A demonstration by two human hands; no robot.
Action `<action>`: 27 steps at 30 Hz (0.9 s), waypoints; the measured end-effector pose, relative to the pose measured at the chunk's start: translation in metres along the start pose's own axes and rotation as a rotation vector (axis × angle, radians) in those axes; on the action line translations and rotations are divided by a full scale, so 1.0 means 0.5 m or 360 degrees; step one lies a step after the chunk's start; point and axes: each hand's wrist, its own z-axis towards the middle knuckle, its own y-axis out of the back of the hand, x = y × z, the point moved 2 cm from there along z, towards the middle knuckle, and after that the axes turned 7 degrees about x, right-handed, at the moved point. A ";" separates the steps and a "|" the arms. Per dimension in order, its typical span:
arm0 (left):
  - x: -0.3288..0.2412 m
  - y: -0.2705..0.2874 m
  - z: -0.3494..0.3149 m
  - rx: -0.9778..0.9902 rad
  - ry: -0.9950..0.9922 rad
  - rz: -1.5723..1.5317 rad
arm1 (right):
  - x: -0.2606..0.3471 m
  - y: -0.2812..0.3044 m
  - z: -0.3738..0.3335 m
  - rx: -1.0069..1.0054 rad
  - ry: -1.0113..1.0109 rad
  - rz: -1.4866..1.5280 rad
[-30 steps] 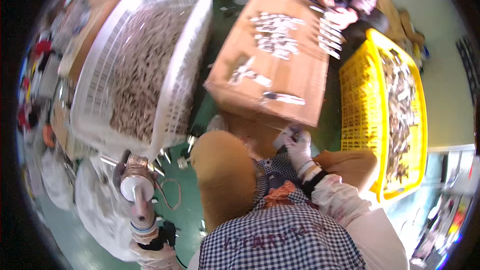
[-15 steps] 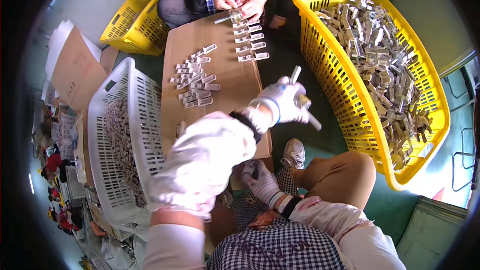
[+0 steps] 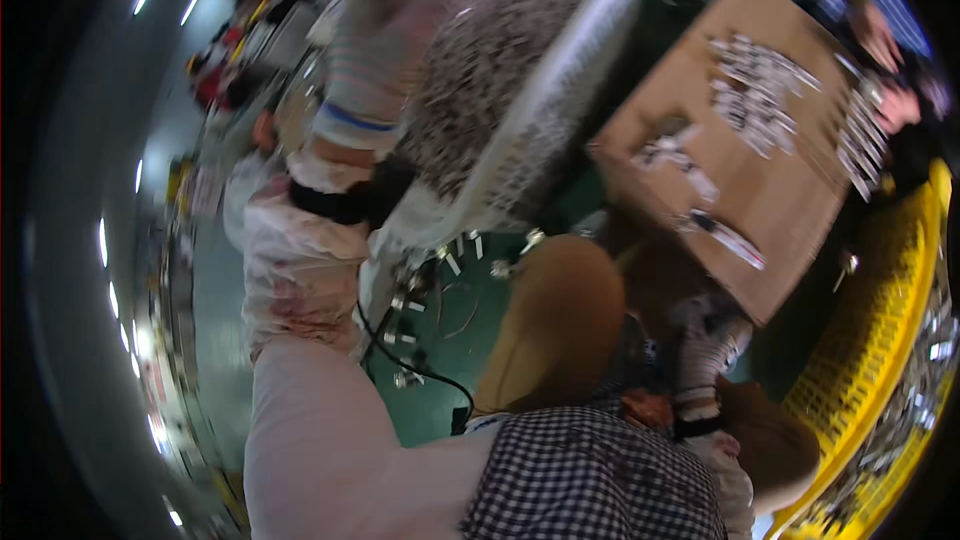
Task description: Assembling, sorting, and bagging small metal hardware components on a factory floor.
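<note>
To the left of a brown rectangular cardboard box (image 3: 790, 205), a white perforated plastic crate (image 3: 540, 105) is holding a deep heap of small grey elongated parts (image 3: 500, 60). The person's gloved left hand (image 3: 380, 35) is hanging across the crate's far-left side, farther left of the box; blur is hiding its grip, so whether it is holding or touching anything cannot be told. The gloved right hand (image 3: 705, 340) is resting beside the box's near corner, seemingly curling, but what it may be gripping cannot be told. On the box, loose pale slender pieces (image 3: 760, 95) are lying clustered, while a yellow plastic crate (image 3: 870, 340) is standing to its right. The grey parts are looking stiff, individually light and perhaps slippery against fabric gloves; pinching one across its middle would probably be suiting it best.
</note>
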 end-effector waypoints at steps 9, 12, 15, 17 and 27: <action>0.349 0.546 -0.849 -0.0870 0.1951 0.1583 | -0.010 0.035 0.008 0.0248 -0.0147 0.0331; 0.444 0.525 -1.041 -0.0617 0.2356 0.1565 | -0.016 0.055 0.015 0.0247 -0.0281 -0.0023; 0.512 0.508 -1.124 -0.0443 0.2858 0.1486 | 0.060 0.022 0.011 0.0205 -0.0484 0.0281; 0.554 0.488 -1.113 -0.0018 0.2971 0.2110 | 0.040 0.054 0.017 0.0223 -0.0344 0.0037; 0.645 0.706 -1.392 -0.0064 0.2814 0.1547 | 0.013 0.019 0.009 0.0598 -0.0630 0.0460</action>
